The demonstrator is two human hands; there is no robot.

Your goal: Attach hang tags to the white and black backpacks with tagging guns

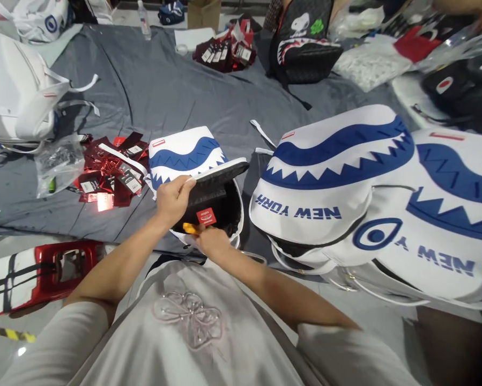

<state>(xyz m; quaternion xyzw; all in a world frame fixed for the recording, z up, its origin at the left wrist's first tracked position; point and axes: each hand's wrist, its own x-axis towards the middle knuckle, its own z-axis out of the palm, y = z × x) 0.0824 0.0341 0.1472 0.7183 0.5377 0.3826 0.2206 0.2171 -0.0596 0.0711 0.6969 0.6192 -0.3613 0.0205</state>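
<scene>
A white backpack with a blue shark-mouth print [184,155] lies open in front of me on the grey cloth [152,91]. My left hand [173,199] grips the edge of its black inner flap, which carries a small red label [206,216], and holds it up. My right hand [210,240] is closed at the lower rim of the opening, pinching a small orange tool [190,229]. What the tool touches is hidden by my fingers.
Two large white shark-print backpacks marked NEW YORK [329,182] lie right. A pile of red foil tags [110,171] and a clear bag [58,163] lie left. More white bags [15,91] sit far left, a black shark bag [305,43] behind, a red-and-white bag [31,273] by my left elbow.
</scene>
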